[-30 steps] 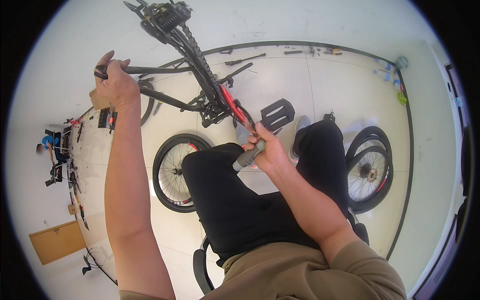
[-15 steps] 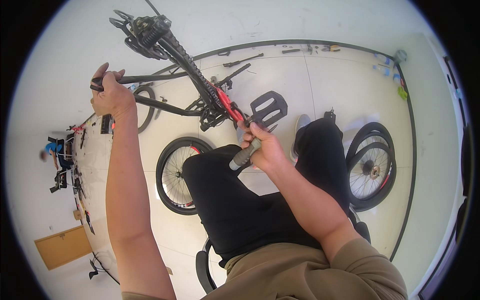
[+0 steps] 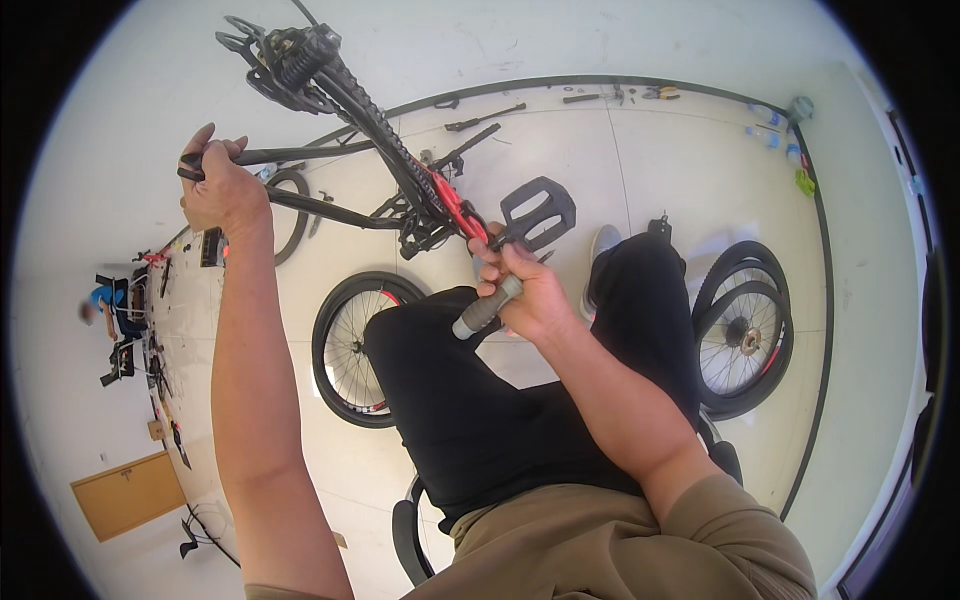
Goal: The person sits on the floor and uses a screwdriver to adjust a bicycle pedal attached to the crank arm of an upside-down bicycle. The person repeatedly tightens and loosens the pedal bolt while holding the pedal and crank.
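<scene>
1. Left hand [image 3: 222, 190], upper left of the frame: fist closed around a thin black tube of the bicycle frame [image 3: 350, 110].
2. Right hand [image 3: 525, 290], centre: fingers wrapped tight around a grey-handled tool [image 3: 485, 312], just below the black pedal [image 3: 538, 212].
3. Loose wheel [image 3: 352, 350] on the floor, centre left; two more wheels [image 3: 745, 335] at right.

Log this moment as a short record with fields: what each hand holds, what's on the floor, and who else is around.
left hand: gripping a thin black tube of the bike frame
right hand: closed on a grey-handled tool set at the crank, beside the black pedal
frame position: raised in front of the seated person, above the knees
floor, near: loose wheel left of the legs; stacked wheels to the right
floor, far: hand tools along the black line
others: one person far left, sitting among parts
</scene>
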Available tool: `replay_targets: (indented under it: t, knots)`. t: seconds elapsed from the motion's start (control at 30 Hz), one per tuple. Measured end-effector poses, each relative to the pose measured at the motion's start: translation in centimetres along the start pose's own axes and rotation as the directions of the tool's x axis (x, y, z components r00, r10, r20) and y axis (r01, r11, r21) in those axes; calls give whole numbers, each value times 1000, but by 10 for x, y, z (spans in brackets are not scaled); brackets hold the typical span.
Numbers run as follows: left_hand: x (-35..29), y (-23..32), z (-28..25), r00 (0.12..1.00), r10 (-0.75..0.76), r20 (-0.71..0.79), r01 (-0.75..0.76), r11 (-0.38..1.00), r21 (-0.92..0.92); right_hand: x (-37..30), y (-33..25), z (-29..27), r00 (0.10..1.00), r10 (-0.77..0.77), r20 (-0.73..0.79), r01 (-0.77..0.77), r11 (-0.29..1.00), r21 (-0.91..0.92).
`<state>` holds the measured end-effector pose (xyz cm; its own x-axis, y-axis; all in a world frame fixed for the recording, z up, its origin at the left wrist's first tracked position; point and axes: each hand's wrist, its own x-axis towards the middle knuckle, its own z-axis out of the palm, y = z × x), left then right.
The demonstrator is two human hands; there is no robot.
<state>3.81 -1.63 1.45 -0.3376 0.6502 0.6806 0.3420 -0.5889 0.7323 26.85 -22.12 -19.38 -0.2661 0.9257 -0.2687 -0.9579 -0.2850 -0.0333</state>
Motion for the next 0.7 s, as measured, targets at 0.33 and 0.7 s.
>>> replay_targets:
  t: [0.33,0.7]
  knots:
    - [-4,9,2,1000,9,14,-10,1000,20,6,0,-8,999,11,-39,-10,1000,7]
    - [-4,9,3,1000,-7,-30,10,996,87,6,1,-2,982,-26,-187,29,1000,11]
